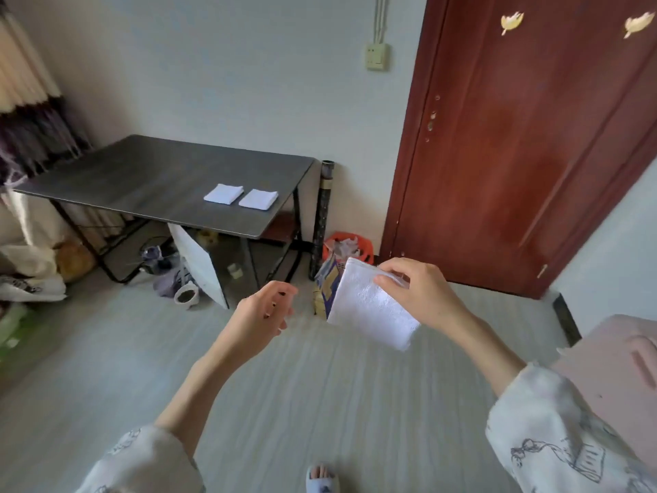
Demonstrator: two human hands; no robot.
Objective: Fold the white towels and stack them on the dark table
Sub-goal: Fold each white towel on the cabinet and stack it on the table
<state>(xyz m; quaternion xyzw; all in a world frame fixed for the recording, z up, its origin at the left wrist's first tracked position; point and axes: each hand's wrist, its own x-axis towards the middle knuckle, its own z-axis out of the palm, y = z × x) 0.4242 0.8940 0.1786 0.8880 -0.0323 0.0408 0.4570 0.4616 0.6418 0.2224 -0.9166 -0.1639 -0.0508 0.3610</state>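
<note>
Right hand (pixel 423 297) pinching a soft, fluffy white towel (pixel 369 309), folded flat, up in the air. Left hand (pixel 265 314) loose, fingers softly curled, holding nothing. Farther off, two square folded towels (pixel 223 193) (pixel 258 199) side by side on the smooth dark desk (pixel 142 179).

A wide stretch of the pale striped floor (pixel 320 386) is being left open between the person and the dark rectangular table (pixel 142 179). The right end of the tabletop is being taken up by two folded white towels (pixel 223 193) lying side by side, just apart; the rest of its surface is lying bare. Passage under the table is being blocked by a leaning white panel (pixel 199 265) and clutter. The right is being closed off by a reddish-brown wooden door (pixel 515 154).
</note>
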